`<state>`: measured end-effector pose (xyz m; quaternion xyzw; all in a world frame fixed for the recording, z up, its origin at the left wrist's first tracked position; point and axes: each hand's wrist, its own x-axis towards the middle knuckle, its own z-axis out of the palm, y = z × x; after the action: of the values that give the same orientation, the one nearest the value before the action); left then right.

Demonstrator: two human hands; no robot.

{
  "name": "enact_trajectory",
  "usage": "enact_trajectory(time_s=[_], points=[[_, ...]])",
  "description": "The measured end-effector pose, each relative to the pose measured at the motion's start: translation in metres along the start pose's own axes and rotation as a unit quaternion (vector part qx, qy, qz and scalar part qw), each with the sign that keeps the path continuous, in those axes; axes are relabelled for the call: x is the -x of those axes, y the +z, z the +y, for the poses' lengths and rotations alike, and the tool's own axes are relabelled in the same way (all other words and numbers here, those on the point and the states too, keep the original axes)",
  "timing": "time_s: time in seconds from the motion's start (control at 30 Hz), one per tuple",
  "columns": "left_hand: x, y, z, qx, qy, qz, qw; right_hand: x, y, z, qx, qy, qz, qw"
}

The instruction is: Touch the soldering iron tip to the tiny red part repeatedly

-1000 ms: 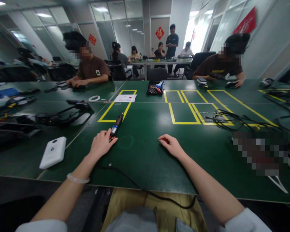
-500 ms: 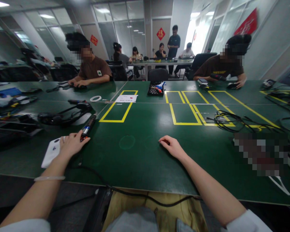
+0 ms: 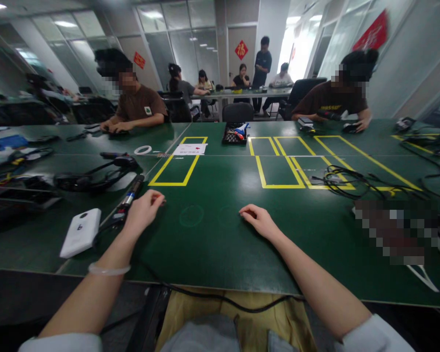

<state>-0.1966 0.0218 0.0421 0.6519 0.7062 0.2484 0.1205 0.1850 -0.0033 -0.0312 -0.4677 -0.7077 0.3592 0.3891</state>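
My left hand (image 3: 145, 209) hovers at or just over the green table, its fingers curled together with nothing showing in them. Right beside its wrist lies a slim black stick-like device (image 3: 131, 195) with silver and blue bands. Farther left is a white box-shaped device (image 3: 81, 233) with rounded corners and a dark round spot on top. My right hand (image 3: 258, 221) rests on the table to the right of two faint chalk-like circles (image 3: 191, 216). Its fingers are loosely curled, and no object is visible in them.
Yellow tape outlines (image 3: 282, 186) mark the green table (image 3: 212, 254). A white sheet (image 3: 189, 149), a black tray of small items (image 3: 235, 139) and a tape-like ring (image 3: 143, 150) lie farther back. Black cables (image 3: 335, 178) lie right, a black headset-like device (image 3: 84, 181) left. Two people sit opposite.
My left hand has left the white device and the black stick, moving right and slightly forward, and its fingers have curled in. My right hand has stayed put.
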Motion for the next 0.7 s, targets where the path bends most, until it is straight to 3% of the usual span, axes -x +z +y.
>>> enact_trajectory(time_s=[0.1, 0.2, 0.27, 0.43, 0.57, 0.7], points=[[0.004, 0.035, 0.059, 0.159, 0.077, -0.130, 0.976, 0.001, 0.001, 0.003, -0.022, 0.003, -0.008, 1.000], [0.012, 0.071, 0.109, 0.287, 0.112, -0.247, 0.919, 0.001, 0.001, 0.005, -0.069, 0.001, -0.020, 0.997], [0.017, 0.092, 0.130, 0.337, 0.118, -0.303, 0.884, 0.001, 0.000, 0.005, -0.116, -0.003, -0.031, 0.993], [0.026, 0.129, 0.140, 0.393, 0.123, -0.379, 0.829, 0.001, 0.002, -0.002, -0.176, -0.011, -0.075, 0.982], [0.031, 0.142, 0.133, 0.423, 0.103, -0.369, 0.821, 0.001, 0.006, -0.002, -0.180, -0.009, -0.090, 0.980], [0.032, 0.145, 0.130, 0.456, 0.061, -0.349, 0.817, 0.000, 0.007, 0.004, -0.176, -0.006, -0.057, 0.983]])
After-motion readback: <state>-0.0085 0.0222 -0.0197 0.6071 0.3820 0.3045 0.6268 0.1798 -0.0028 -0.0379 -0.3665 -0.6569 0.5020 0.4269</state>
